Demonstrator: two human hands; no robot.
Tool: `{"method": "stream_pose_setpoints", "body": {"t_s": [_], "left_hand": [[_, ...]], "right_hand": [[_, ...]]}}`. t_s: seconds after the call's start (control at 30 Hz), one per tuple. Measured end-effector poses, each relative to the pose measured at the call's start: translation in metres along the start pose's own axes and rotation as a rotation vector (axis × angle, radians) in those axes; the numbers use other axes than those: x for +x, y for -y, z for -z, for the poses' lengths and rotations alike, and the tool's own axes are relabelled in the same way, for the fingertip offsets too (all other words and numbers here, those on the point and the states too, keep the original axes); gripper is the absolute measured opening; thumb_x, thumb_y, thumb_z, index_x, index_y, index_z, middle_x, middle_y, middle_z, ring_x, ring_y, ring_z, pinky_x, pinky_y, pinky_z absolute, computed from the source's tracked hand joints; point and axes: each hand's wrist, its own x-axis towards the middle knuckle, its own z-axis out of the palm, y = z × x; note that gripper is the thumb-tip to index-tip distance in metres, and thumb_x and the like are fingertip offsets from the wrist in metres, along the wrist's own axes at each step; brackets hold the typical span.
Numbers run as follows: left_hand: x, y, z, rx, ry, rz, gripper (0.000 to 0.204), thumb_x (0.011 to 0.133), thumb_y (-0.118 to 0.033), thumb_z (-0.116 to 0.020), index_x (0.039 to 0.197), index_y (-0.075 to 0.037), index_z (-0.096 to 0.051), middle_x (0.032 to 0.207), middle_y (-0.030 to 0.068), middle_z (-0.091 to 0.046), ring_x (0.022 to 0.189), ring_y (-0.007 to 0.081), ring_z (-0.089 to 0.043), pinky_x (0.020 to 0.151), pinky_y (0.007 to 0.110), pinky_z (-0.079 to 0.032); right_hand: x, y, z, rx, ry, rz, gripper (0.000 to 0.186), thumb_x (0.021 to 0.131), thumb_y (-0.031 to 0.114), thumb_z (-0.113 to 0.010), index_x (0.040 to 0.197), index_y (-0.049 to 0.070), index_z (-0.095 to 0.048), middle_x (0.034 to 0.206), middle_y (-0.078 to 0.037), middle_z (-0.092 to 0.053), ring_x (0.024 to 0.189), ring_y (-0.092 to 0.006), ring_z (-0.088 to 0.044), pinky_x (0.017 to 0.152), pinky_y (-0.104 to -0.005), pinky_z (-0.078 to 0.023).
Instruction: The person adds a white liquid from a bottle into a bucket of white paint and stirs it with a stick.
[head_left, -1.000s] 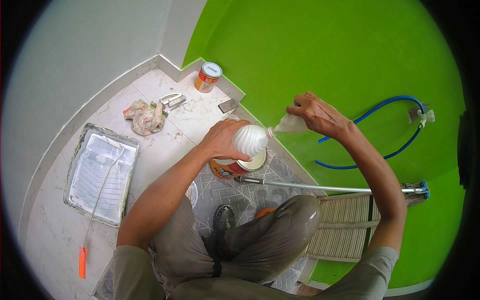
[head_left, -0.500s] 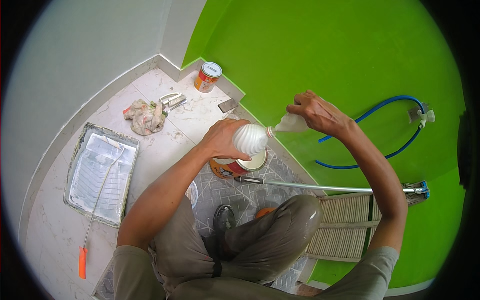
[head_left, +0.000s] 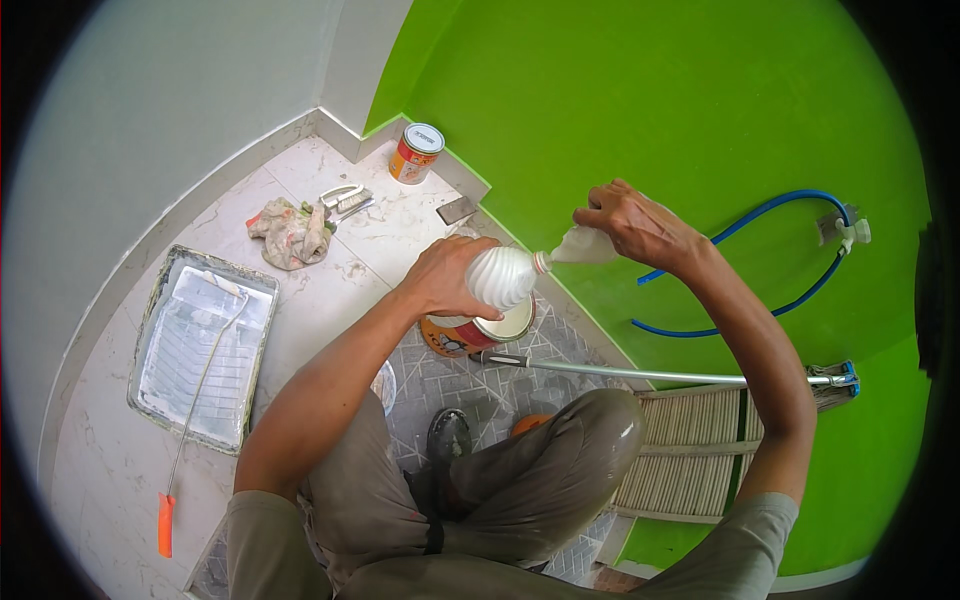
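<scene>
My left hand [head_left: 452, 278] is wrapped round a white plastic bottle [head_left: 502, 279] with swirled ribs, which leans with its mouth up and to the right. My right hand [head_left: 632, 224] pinches a whitish, limp-looking, tapering piece [head_left: 586, 245]. The narrow end of that piece meets the bottle's mouth; whether it goes inside cannot be made out. Just below the bottle stands an open paint can [head_left: 462, 338] with an orange and red side and pale contents. My left hand and the bottle hide part of its rim.
On the left lie a paint tray [head_left: 262, 340] and a mini roller with an orange handle [head_left: 166, 525]. A stained rag [head_left: 290, 235], a brush [head_left: 345, 198] and a lidded can [head_left: 417, 155] are farther back. An extension pole [head_left: 640, 373] crosses a slatted wooden piece [head_left: 685, 455] at right. A blue hose [head_left: 770, 210] hangs on the green wall.
</scene>
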Motion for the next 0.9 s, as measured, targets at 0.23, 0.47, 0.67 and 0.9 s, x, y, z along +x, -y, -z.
{"method": "stream_pose_setpoints", "body": {"t_s": [0.23, 0.47, 0.67, 0.9], "left_hand": [[-0.0007, -0.0004, -0.0002, 0.008, 0.001, -0.004, 0.098, 0.055, -0.048, -0.098, 0.137, -0.006, -0.067, 0.129, 0.0217, -0.072, 0.119, 0.0407, -0.068, 0.107, 0.049, -0.053], [-0.0016, -0.0038, 0.0030, -0.008, 0.019, 0.022, 0.098, 0.056, -0.048, -0.097, 0.138, -0.006, -0.066, 0.130, 0.0211, -0.072, 0.120, 0.0406, -0.068, 0.107, 0.049, -0.053], [-0.0027, -0.0065, 0.0073, -0.025, 0.023, 0.026, 0.099, 0.055, -0.048, -0.097, 0.139, -0.006, -0.066, 0.131, 0.0206, -0.072, 0.120, 0.0401, -0.068, 0.108, 0.048, -0.053], [-0.0016, -0.0059, 0.0078, -0.053, 0.042, 0.037, 0.099, 0.054, -0.048, -0.097, 0.139, -0.007, -0.066, 0.130, 0.0201, -0.072, 0.121, 0.0398, -0.068, 0.108, 0.048, -0.053]], "right_hand": [[-0.0004, 0.0003, -0.0008, 0.003, -0.004, 0.005, 0.028, 0.089, 0.002, -0.062, 0.114, 0.004, -0.073, 0.091, -0.019, -0.067, 0.093, -0.0364, -0.069, 0.088, -0.0458, -0.053], [0.0016, 0.0013, -0.0015, 0.029, -0.038, 0.000, 0.027, 0.087, 0.001, -0.062, 0.112, 0.002, -0.074, 0.089, -0.021, -0.068, 0.089, -0.0396, -0.069, 0.082, -0.0470, -0.055], [0.0030, 0.0011, -0.0009, 0.067, -0.057, 0.007, 0.028, 0.085, -0.002, -0.063, 0.110, 0.002, -0.074, 0.091, -0.020, -0.066, 0.089, -0.0395, -0.067, 0.081, -0.0490, -0.055], [0.0056, 0.0009, 0.0041, 0.047, -0.032, 0.003, 0.030, 0.086, -0.001, -0.063, 0.113, 0.002, -0.075, 0.091, -0.022, -0.069, 0.089, -0.0402, -0.070, 0.083, -0.0480, -0.055]]}}
